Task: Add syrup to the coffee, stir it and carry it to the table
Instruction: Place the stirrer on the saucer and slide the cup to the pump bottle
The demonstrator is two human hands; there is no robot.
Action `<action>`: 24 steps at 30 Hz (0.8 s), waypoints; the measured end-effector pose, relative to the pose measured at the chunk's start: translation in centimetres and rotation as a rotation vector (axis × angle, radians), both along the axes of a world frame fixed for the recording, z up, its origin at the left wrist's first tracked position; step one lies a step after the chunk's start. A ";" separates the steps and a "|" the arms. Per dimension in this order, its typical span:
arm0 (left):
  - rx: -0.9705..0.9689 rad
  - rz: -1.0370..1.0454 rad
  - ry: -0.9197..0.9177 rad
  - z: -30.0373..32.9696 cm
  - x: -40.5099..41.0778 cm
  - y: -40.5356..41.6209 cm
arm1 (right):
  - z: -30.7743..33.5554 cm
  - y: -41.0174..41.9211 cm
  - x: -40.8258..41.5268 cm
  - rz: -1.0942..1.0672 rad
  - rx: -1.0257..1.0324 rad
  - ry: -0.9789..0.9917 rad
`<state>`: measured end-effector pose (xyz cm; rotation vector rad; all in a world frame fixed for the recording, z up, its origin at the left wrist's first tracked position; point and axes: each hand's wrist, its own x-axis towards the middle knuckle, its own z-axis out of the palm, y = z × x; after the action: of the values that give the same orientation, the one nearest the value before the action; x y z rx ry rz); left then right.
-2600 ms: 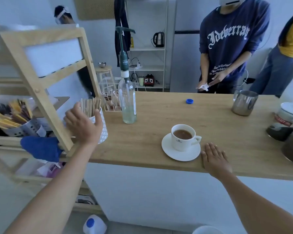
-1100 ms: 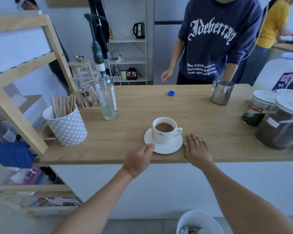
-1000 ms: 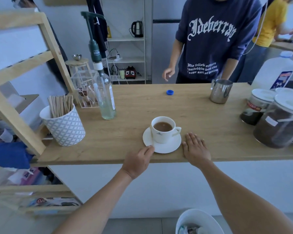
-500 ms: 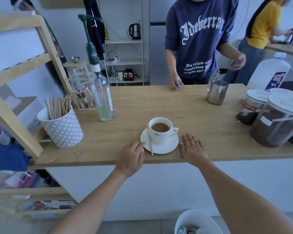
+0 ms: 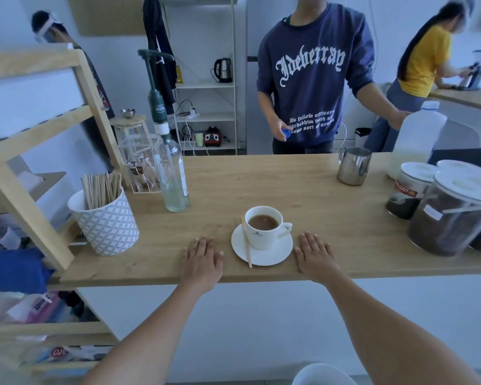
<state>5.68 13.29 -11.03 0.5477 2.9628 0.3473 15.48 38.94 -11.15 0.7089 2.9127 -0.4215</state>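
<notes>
The coffee cup I read as light but fragile china, nearly full, so it will slop if tipped. I judge the safest hold is the saucer under its rim from both sides, not the small handle that points right. The cup is white with a tiny dark mark and holds pale brown coffee. It sits on the saucer near the front edge of the wooden counter. A thin wooden stir stick lies across the saucer's left side, loose, and likely to slide off when I lift. My left hand lies flat on the counter just left of the saucer, fingers spread and holding nothing. My right hand lies flat just to the right, also empty. The syrup pump bottle stands behind and to the left.
</notes>
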 end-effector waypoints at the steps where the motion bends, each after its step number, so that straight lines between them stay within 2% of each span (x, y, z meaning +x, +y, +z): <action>1: 0.000 0.000 -0.003 0.1 0.0 0.1 | 0.0 0.0 0.0 -0.002 -0.002 0.000; 8: 0.003 -0.037 -0.069 1.3 -0.6 -0.4 | 2.5 1.5 -1.8 -0.054 -0.083 0.014; 11: 0.075 -0.007 -0.092 1.9 -0.8 -0.2 | 3.3 1.6 -2.7 -0.125 -0.163 0.083; 15: 0.211 0.101 -0.124 2.6 -0.9 0.9 | 3.6 0.8 -3.5 -0.289 -0.421 0.226; 20: 0.576 0.325 -0.470 4.8 -1.1 3.4 | 4.5 -0.5 -4.8 -0.504 -0.943 0.261; 24: 0.830 0.392 -0.749 6.2 -0.9 5.2 | 4.4 -0.5 -4.9 -0.511 -1.035 0.221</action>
<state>4.81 18.53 -4.80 -0.1316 2.0692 1.4614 10.59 38.47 -6.71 1.1849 2.1019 -1.9227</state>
